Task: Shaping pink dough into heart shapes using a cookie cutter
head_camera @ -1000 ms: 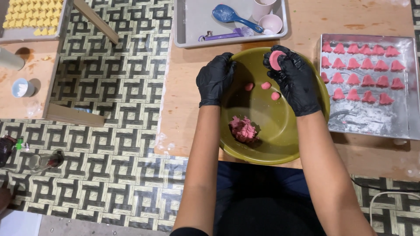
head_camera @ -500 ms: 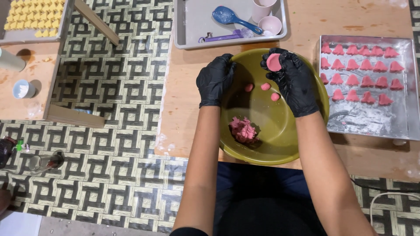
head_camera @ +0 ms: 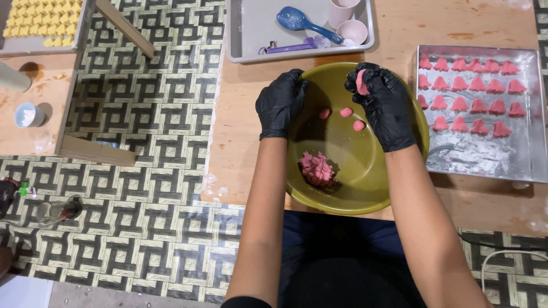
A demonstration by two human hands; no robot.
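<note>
Pinching a flat pink dough piece [head_camera: 362, 81] over the olive bowl [head_camera: 365, 188], the right hand [head_camera: 385, 105] curls closed; the left hand [head_camera: 281, 102] grips the bowl's rim, fingers bent.

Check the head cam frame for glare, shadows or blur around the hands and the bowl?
Head view: sharp throughout, no motion blur on the left hand or right hand; soft, even light with faint shadows only; mild sheen inside the round olive-green plastic bowl; dull glare on the square foil-lined metal tray; the black gloves lose detail in their dark folds; the pink dough piece reads clearly.
</note>
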